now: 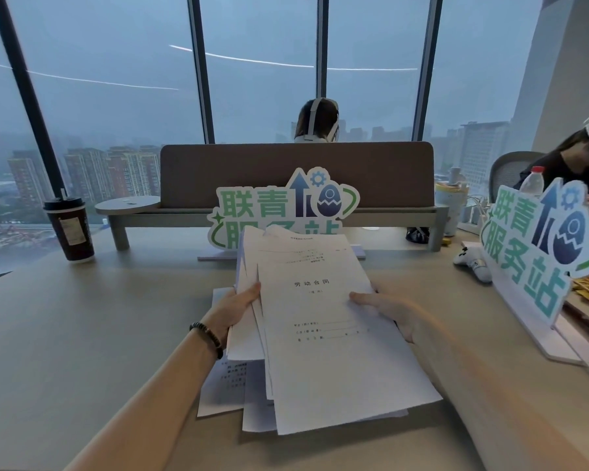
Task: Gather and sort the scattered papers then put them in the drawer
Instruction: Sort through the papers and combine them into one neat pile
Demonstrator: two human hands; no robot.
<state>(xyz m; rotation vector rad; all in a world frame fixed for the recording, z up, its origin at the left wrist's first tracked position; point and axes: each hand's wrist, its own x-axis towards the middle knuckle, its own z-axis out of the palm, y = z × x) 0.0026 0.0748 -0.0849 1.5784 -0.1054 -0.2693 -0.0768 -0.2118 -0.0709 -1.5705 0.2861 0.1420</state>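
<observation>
I hold an uneven stack of white printed papers above the desk, its sheets fanned and misaligned. My left hand, with a beaded bracelet at the wrist, grips the stack's left edge, thumb on top. On the right edge my right hand holds it, thumb pressed on the top sheet. That top sheet is a cover page with a short title and form lines. One more printed sheet lies on the desk under the stack, partly hidden. No drawer is in view.
A beige desk spreads around. A dark coffee cup stands far left. Green-and-white cut-out signs stand at centre back and at right. A brown divider screen backs the desk. A game controller lies right. Two people sit beyond.
</observation>
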